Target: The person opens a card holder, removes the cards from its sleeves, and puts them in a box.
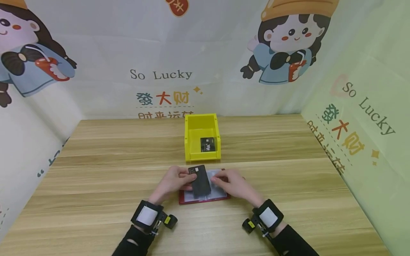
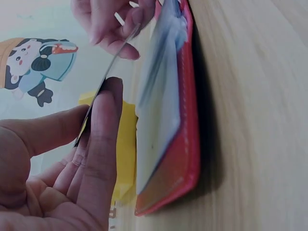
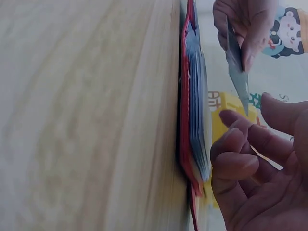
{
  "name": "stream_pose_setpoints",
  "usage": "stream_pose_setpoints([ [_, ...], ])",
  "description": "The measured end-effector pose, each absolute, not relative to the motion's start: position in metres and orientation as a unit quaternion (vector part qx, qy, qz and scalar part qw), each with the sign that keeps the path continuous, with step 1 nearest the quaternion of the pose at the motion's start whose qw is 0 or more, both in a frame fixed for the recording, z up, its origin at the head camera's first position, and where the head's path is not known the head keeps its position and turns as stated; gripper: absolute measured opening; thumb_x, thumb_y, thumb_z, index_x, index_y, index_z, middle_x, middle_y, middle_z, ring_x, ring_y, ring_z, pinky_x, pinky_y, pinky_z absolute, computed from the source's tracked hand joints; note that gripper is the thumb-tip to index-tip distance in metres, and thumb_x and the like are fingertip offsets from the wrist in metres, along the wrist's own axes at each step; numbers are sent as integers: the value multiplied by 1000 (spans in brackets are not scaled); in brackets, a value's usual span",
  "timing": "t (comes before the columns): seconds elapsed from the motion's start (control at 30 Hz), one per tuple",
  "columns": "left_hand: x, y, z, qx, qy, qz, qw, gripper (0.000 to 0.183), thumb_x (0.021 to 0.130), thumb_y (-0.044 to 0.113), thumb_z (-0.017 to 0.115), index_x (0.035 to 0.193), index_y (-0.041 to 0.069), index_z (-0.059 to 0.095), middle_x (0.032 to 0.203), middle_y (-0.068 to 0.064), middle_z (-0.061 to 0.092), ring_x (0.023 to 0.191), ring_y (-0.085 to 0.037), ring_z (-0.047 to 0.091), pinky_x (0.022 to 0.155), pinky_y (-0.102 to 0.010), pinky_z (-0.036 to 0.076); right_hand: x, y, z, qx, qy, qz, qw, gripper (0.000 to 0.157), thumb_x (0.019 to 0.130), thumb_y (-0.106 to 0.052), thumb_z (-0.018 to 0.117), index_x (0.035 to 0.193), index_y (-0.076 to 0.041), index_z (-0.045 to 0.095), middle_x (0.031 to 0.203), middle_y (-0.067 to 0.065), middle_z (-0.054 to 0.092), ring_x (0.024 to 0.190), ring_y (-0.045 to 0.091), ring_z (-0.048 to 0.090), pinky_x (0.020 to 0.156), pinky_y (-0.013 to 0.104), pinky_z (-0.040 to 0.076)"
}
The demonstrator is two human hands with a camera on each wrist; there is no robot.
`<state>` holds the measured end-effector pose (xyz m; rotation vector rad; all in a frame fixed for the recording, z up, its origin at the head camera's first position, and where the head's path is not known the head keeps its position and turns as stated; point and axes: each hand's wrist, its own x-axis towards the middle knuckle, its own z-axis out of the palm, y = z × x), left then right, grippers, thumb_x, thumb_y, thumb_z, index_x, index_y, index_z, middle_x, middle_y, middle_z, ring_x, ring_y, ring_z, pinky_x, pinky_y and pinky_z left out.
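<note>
My left hand [image 1: 174,180] pinches a black card [image 1: 200,183] between thumb and fingers, above a red card holder [image 1: 219,192]. In the left wrist view the card stands edge-on, raised off the clear plastic sleeves [image 2: 161,110]. The holder's red cover [image 2: 191,144] lies on the table beneath. Across from it, my right hand [image 1: 235,183] is by the card's right side. Its thumb and loosely bent fingers stand apart in the right wrist view, with the card's tip [image 3: 247,103] reaching toward the space between them.
Behind the holder stands a yellow bin [image 1: 192,137] with a black card marked "Vip" [image 1: 208,145] inside. The wooden table [image 1: 96,170] meets printed cloth walls [image 1: 105,60] at the back and sides. Both wrists wear strapped-on cameras [image 1: 170,221].
</note>
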<state>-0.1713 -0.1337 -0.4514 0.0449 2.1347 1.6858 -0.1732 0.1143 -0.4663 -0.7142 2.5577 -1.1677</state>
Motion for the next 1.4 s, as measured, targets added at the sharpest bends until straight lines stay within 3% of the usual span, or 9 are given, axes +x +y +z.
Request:
stream_pose_setpoints([
  [0.1, -172, -131, -450, 20, 769, 603, 211, 18, 103, 6, 66, 109, -11, 68, 88, -9, 78, 69, -7, 68, 67, -23, 61, -173, 111, -465, -237, 862, -424, 144, 28, 109, -27, 59, 95, -6, 73, 74, -3, 53, 64, 9, 50, 59, 22, 36],
  [0.33, -172, -123, -446, 33, 797, 573, 189, 27, 105, 13, 64, 123, -8, 67, 98, -14, 77, 75, -12, 67, 71, -26, 60, -172, 108, -463, -207, 838, -477, 167, 28, 110, -25, 57, 95, -3, 68, 71, -4, 50, 62, 11, 49, 59, 23, 36],
  [0.63, -177, -110, -441, 77, 807, 554, 191, 56, 104, 10, 66, 153, -7, 44, 85, -13, 67, 61, -14, 65, 65, -31, 60, -172, 111, -464, -182, 836, -507, 103, 27, 110, -21, 56, 97, -1, 69, 78, 0, 54, 74, 14, 51, 65, 24, 40],
  [0.87, -188, -102, -438, 81, 823, 546, 134, 51, 100, 5, 71, 145, -8, 53, 83, -20, 69, 55, -14, 64, 61, -33, 60, -171, 117, -465, -156, 817, -547, 96, 27, 110, -17, 54, 111, 6, 69, 73, 0, 50, 64, 11, 48, 58, 22, 38],
  [1.07, -200, -94, -433, 50, 851, 518, 76, 52, 99, 8, 73, 145, -7, 54, 81, -18, 68, 57, -17, 63, 56, -25, 50, -171, 122, -468, -163, 827, -530, 91, 30, 110, -20, 55, 117, 5, 70, 73, 2, 55, 63, 10, 50, 58, 22, 41],
  [1.4, -225, -80, -425, 22, 892, 451, -8, 66, 98, 17, 75, 151, -8, 45, 91, -20, 73, 67, -31, 73, 61, -25, 47, -172, 127, -477, -216, 854, -464, 98, 17, 105, -12, 61, 110, 2, 70, 77, 3, 62, 64, 5, 53, 56, 21, 44],
])
